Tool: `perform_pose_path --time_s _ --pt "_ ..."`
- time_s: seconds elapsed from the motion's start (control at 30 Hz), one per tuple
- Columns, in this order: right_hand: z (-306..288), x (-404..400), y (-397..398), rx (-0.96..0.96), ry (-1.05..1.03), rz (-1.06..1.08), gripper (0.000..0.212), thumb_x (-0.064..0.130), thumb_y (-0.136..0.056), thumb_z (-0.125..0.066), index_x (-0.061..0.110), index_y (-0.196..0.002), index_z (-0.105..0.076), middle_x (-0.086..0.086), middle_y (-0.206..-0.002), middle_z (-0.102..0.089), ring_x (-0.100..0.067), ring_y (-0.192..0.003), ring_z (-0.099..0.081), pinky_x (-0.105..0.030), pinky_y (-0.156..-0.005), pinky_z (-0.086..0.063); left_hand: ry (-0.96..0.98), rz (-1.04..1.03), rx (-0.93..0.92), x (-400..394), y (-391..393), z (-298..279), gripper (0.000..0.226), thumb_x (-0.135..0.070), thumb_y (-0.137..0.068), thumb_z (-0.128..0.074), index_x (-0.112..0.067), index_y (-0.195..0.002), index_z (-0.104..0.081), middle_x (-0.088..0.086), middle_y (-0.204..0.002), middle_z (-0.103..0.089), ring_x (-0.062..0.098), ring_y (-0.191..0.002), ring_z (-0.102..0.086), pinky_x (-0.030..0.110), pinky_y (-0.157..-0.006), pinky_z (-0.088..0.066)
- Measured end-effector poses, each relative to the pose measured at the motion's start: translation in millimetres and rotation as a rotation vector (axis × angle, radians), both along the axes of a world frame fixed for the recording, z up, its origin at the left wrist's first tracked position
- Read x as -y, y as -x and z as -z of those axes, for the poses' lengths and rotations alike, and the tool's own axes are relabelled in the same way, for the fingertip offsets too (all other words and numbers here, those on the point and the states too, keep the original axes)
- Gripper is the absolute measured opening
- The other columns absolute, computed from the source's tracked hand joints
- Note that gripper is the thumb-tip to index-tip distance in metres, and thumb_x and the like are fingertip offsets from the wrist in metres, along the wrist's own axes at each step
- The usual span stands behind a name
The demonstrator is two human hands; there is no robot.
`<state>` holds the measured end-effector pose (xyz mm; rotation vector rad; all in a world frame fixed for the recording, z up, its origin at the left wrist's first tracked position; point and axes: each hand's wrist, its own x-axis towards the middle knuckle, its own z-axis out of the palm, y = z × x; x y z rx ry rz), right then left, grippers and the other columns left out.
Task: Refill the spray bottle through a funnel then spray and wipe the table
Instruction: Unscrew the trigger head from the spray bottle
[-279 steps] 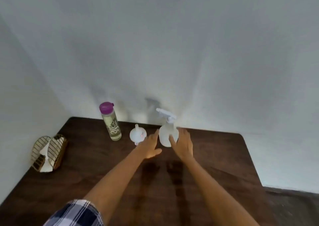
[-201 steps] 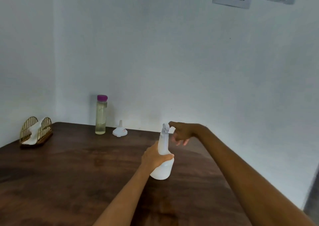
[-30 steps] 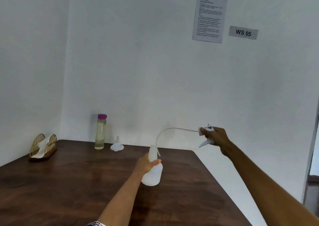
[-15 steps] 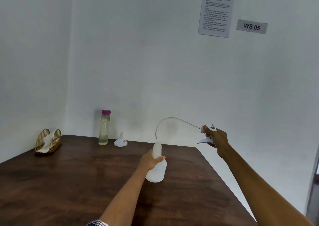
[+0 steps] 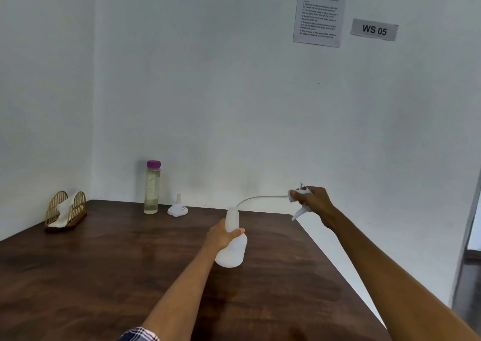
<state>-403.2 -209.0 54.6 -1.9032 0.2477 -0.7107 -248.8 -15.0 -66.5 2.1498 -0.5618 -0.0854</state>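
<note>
The white spray bottle (image 5: 231,252) stands on the dark wooden table (image 5: 104,267), and my left hand (image 5: 221,236) grips its neck. My right hand (image 5: 312,202) holds the detached white spray head (image 5: 299,202) out to the right, above the table's far right corner. Its thin dip tube (image 5: 260,198) curves back toward the bottle's open mouth; the tube's end sits just at the mouth. A white funnel (image 5: 177,207) rests upside down near the back wall. Beside it stands a clear refill bottle (image 5: 152,187) with a purple cap and pale liquid inside.
A gold wire holder with white tissues (image 5: 66,210) sits at the table's back left corner. Walls close the table in at the back and left. The table's right edge (image 5: 335,262) runs diagonally under my right arm. A printed sheet and a "WS 05" sign (image 5: 374,29) hang on the wall.
The spray head, unscrewed and drawn out to the right earlier, has come lower, and the tube's arc has flattened. My left hand keeps its hold on the bottle. The camera has tilted slightly.
</note>
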Motion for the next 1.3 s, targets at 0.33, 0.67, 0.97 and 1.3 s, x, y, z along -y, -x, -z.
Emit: perform_pose_path --time_s 0.33,0.67,0.97,1.3 --pt "-3.0 20.6 14.2 0.127 -0.389 0.086 0.017 0.018 -0.084 -0.069 0.008 -0.073 -0.061 -0.005 -0.062 -0.048 -0.013 -0.042 -0.053 -0.015 -0.040 -0.037 0.003 -0.008 0.020 2.9 -2.0 1.1 0.066 -0.050 -0.088 -0.055 -0.014 -0.140 -0.036 0.008 -0.141 -0.046 0.026 -0.127 -0.046 0.035 -0.100 -0.039" --pt "56.2 27.7 17.3 -0.129 0.634 0.182 0.046 0.035 -0.083 -0.051 0.015 -0.123 -0.064 -0.012 -0.113 -0.069 -0.028 -0.101 -0.065 -0.028 -0.088 -0.048 0.006 -0.016 0.010 2.8 0.6 1.1 0.067 -0.051 -0.088 -0.056 -0.015 -0.141 -0.036 0.008 -0.141 -0.046 0.027 -0.128 -0.044 0.035 -0.099 -0.038" --pt "106.5 16.6 11.9 -0.815 0.918 0.000 0.037 0.031 -0.068 -0.064 0.016 -0.102 -0.069 -0.002 -0.106 -0.071 -0.022 -0.101 -0.064 -0.033 -0.077 -0.041 0.021 -0.037 -0.021 1.5 4.4 -0.1 0.068 -0.050 -0.087 -0.057 -0.015 -0.141 -0.036 0.009 -0.141 -0.046 0.029 -0.128 -0.044 0.037 -0.100 -0.038" --pt "99.3 4.5 11.9 -0.677 0.897 0.045 0.048 0.033 -0.078 -0.068 0.011 -0.121 -0.062 -0.006 -0.115 -0.067 -0.023 -0.109 -0.061 -0.029 -0.086 -0.045 0.003 -0.039 -0.015 0.0 8.1 -2.3 0.067 -0.050 -0.088 -0.057 -0.012 -0.139 -0.038 0.010 -0.140 -0.046 0.028 -0.127 -0.045 0.035 -0.097 -0.039"
